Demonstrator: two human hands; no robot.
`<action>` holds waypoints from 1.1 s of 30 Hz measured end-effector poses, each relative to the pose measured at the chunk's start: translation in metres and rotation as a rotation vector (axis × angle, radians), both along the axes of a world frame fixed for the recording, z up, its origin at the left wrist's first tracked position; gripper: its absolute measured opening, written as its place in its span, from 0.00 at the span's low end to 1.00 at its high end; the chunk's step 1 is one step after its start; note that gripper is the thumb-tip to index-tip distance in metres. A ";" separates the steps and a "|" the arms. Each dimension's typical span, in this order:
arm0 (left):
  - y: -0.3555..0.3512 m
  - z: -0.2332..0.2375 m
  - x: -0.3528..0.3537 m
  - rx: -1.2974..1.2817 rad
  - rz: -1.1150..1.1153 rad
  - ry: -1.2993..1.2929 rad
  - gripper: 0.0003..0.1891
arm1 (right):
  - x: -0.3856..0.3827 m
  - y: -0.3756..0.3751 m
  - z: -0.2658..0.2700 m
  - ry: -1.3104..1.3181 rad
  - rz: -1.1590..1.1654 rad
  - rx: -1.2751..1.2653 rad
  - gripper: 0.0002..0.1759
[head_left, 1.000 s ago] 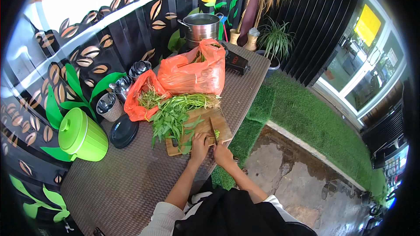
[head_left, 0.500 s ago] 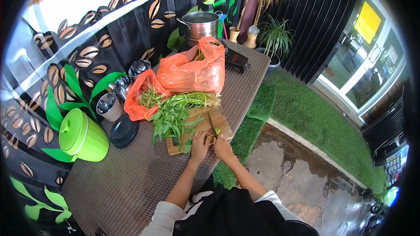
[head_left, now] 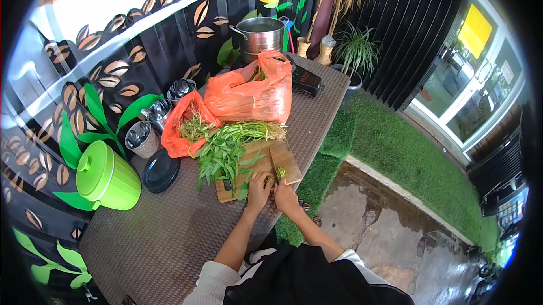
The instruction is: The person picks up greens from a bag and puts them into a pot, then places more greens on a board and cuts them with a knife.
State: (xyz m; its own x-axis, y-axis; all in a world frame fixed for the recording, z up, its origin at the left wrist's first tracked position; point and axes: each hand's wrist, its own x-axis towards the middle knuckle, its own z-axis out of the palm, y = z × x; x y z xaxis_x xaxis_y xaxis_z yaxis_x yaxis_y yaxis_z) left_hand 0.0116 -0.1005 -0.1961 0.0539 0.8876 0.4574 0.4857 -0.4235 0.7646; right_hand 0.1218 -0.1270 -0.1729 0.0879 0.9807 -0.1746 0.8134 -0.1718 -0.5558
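Note:
My right hand (head_left: 285,196) is closed around the handle of a knife (head_left: 275,160), whose blade points away from me over a wooden cutting board (head_left: 289,160). Right beside it, my left hand (head_left: 259,188) is closed on green stems (head_left: 267,180) at the near side of the board. Small chopped green pieces (head_left: 281,172) lie against the right of the blade. A bunch of leafy greens (head_left: 222,149) covers the board's far left part and spills onto the table, its root ends pointing right. The fingertips of both hands are partly hidden.
Behind the greens stand a large orange plastic bag (head_left: 249,98) and a smaller open one (head_left: 175,132) holding stems. A steel pot (head_left: 262,38) is at the back. Black plates (head_left: 160,170), cutlery holders (head_left: 141,138) and a green lidded bucket (head_left: 108,176) line the table's left.
My right hand and the knife have shifted slightly left and toward me. More chopped green shows beside the blade. My left hand stays in nearly the same place.

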 end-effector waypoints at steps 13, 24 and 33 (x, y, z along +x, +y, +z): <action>-0.002 0.001 -0.001 -0.026 0.019 -0.017 0.05 | 0.003 -0.001 0.004 0.119 0.057 -0.026 0.20; 0.000 -0.002 0.000 -0.079 0.029 -0.090 0.11 | -0.008 -0.006 0.005 0.036 0.025 0.014 0.20; -0.001 -0.006 -0.002 -0.060 0.046 -0.122 0.11 | -0.008 -0.007 0.003 -0.024 -0.015 0.017 0.19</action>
